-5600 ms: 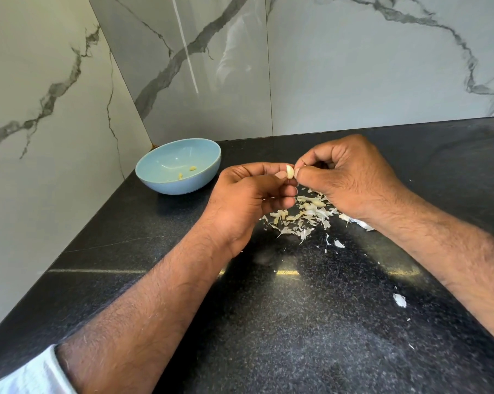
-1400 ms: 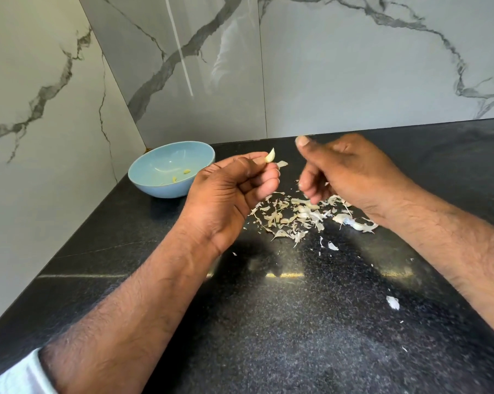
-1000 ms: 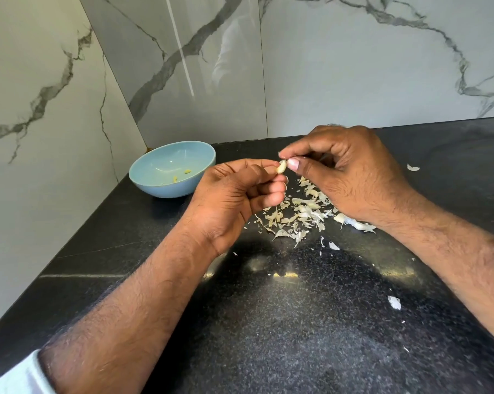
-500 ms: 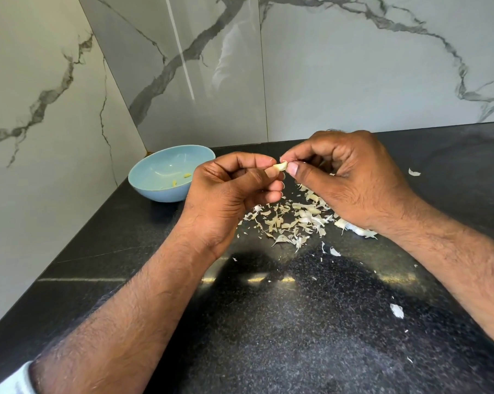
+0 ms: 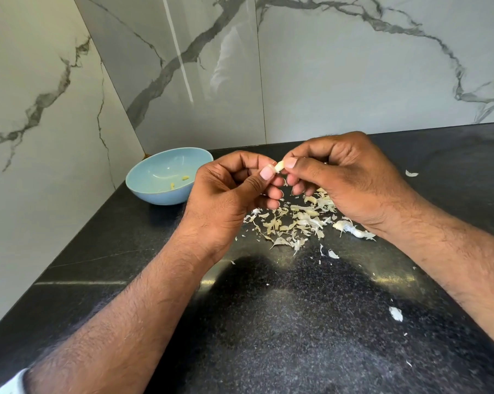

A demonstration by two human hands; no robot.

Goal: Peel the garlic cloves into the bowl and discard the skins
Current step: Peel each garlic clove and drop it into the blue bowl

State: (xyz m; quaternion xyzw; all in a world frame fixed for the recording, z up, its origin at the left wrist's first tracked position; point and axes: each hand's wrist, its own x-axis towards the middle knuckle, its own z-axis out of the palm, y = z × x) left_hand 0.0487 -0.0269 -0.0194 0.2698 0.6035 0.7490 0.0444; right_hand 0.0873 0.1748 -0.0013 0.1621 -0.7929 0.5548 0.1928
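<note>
Far left, a pale marble wall (image 5: 35, 115) with grey veining is meeting a second, glossier wall panel (image 5: 339, 69) in a corner; a faint reflection of a person is showing on the gloss. Below, a black speckled desk (image 5: 268, 336) is filling the near ground, catching window glare in small bright patches.

A light blue bowl (image 5: 157, 194) is sitting at far left on the desk, close to the corner, with a few peeled cloves (image 5: 185, 177) lying inside.

The left hand (image 5: 225, 194) is hovering just right of the bowl, fingers curled, thumb and forefinger pinching one end of a garlic clove (image 5: 279, 166). The clove is being held in the air between both hands, above the desk. The right hand (image 5: 342, 177) is meeting it from the right, fingers also curled, thumb and forefinger gripping the other end.

Under and between the hands, a pile of skins (image 5: 294, 223) is spreading across the desk. Stray flakes are lying further right, one at the far side (image 5: 410, 174) and one nearer (image 5: 396, 313). A white sleeve (image 5: 12, 383) is showing at near left.
</note>
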